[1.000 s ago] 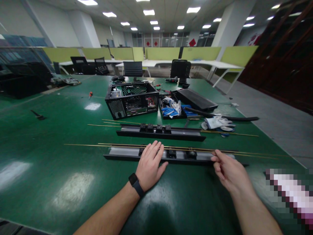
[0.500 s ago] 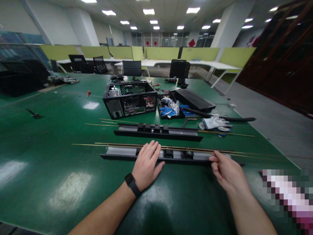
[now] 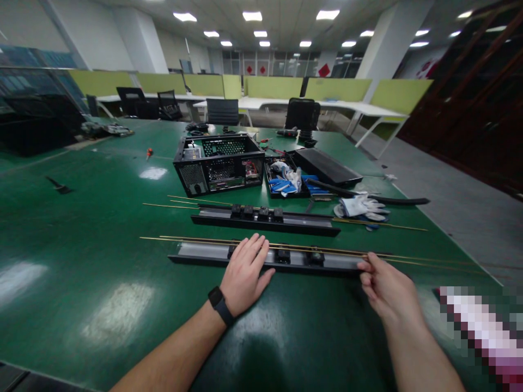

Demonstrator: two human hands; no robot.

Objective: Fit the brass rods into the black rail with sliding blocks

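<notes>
A long black channel (image 3: 229, 265) with a pale inner strip lies across the green table, with small black blocks (image 3: 315, 255) inside it. Thin brass rods (image 3: 204, 241) run lengthwise over the channel and stick out past both ends. My left hand (image 3: 247, 272) rests flat across the channel and rods, fingers stretched out, covering part of one block. At the channel's right end my right hand (image 3: 386, 283) pinches one brass rod between thumb and fingertips. Behind lies a second black channel (image 3: 265, 224) with several black blocks and brass rods.
An open black computer case (image 3: 220, 166) stands behind the channels. To its right are a black tray (image 3: 269, 188) with blue-and-white gloves, a flat black panel (image 3: 327, 166), a black tube (image 3: 400, 201) and a white glove (image 3: 362, 206). A brush-like tool (image 3: 59, 186) lies at left.
My right hand has shifted right, drawing the pinched rod along; that rod's left end now sits further right. My left hand has stayed in place on the channel.
</notes>
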